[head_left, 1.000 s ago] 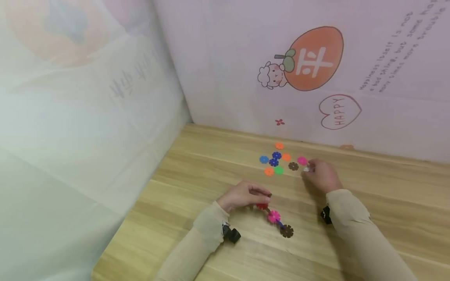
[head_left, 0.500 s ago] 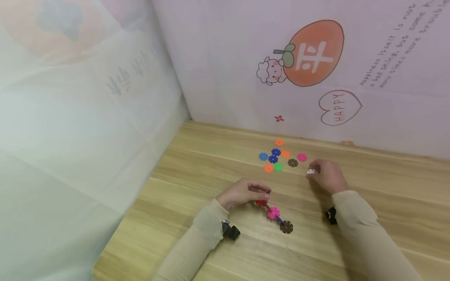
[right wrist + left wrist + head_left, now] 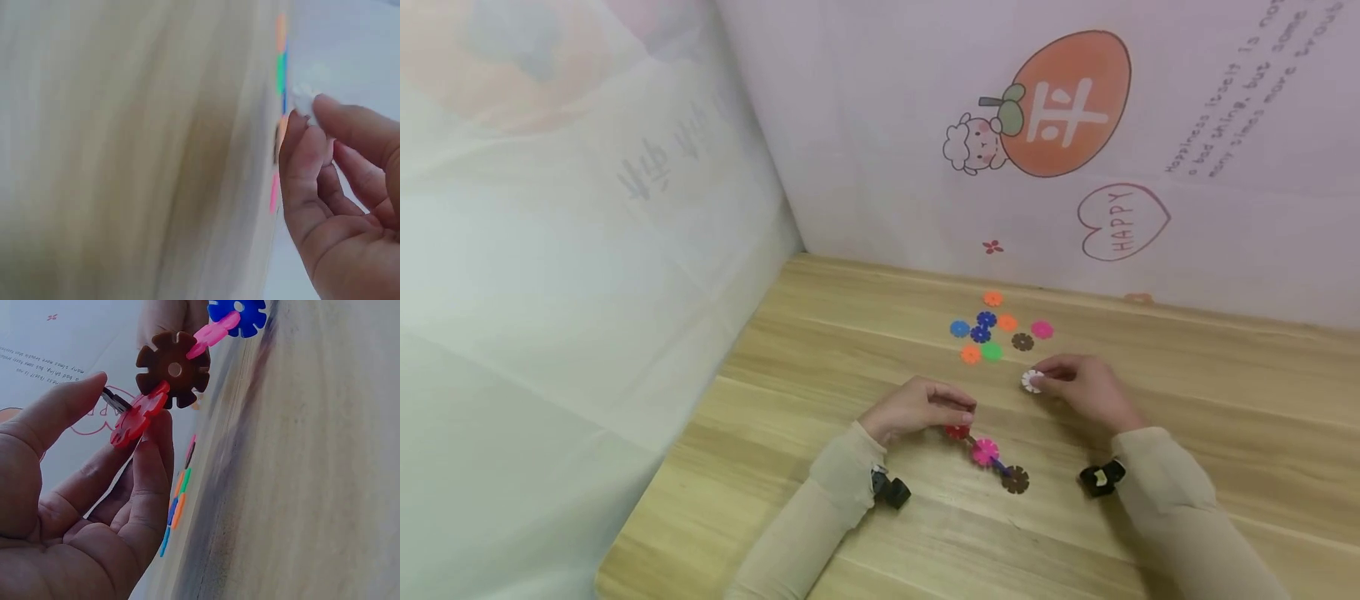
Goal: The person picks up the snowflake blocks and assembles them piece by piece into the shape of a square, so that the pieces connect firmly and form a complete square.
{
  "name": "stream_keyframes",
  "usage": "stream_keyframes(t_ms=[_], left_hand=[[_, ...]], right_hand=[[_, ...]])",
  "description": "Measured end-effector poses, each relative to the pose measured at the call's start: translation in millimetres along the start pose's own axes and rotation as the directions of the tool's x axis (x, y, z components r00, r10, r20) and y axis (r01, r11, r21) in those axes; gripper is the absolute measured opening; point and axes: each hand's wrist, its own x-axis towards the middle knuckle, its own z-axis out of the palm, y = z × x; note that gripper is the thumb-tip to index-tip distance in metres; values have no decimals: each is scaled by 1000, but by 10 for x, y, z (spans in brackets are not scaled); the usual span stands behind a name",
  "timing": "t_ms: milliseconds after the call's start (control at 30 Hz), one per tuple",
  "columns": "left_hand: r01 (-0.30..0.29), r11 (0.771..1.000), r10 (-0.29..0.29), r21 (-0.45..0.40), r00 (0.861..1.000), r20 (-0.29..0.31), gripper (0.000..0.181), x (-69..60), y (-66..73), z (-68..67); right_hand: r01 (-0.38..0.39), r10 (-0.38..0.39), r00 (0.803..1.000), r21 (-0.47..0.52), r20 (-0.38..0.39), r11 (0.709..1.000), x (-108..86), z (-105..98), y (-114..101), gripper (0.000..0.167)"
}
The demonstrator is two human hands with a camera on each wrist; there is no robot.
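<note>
— Hands?
— Apart. Left hand (image 3: 917,407) pinches one end of the slotted-disc chain (image 3: 985,452); right hand (image 3: 1093,392) pinches the white slotted disc (image 3: 1027,382), near the scattered discs (image 3: 1007,322).
— Handling?
— Rim grip, slots exposed: advisable.

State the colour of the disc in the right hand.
The notched disc in the right hand is white; the head view shows it best.

I have my left grip (image 3: 81,512) pinching a chain (image 3: 151,365) of linked notched discs: dark, red, brown, pink, blue.
</note>
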Motion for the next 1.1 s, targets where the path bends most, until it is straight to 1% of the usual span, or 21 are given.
stream_keyframes(t_ms=[133, 233, 400, 500, 667, 833, 1000, 1100], left_hand=[[-7, 1000, 7, 1, 1000, 6, 36, 5, -3, -10], [-2, 1000, 2, -5, 1000, 14, 36, 8, -7, -15], [-2, 1000, 2, -5, 1000, 21, 35, 12, -5, -17], [-9, 1000, 9, 2, 1000, 19, 34, 12, -5, -12], [-10, 1000, 11, -13, 1000, 22, 35, 3, -5, 10], [-7, 1000, 7, 1, 1000, 24, 34, -6, -3, 26], [-8, 1000, 7, 23, 1000, 25, 32, 9, -24, 37], [-5, 1000, 5, 17, 1000, 26, 31, 16, -34, 48]], right_hand=[[-7, 1, 998, 121, 55, 993, -52, 78, -127, 40], [7, -25, 996, 194, 88, 981, -82, 155, -226, 40], [45, -73, 993, 275, 93, 960, -123, 270, -374, 36], [54, -82, 993, 283, 85, 958, -140, 319, -440, 33], [66, -90, 992, 235, 91, 970, -159, 353, -498, 29], [106, -126, 987, 194, 96, 975, -161, 359, -523, 27], [137, -160, 980, 186, 116, 973, -135, 381, -544, 24], [154, -176, 977, 172, 123, 973, -122, 390, -553, 22]])
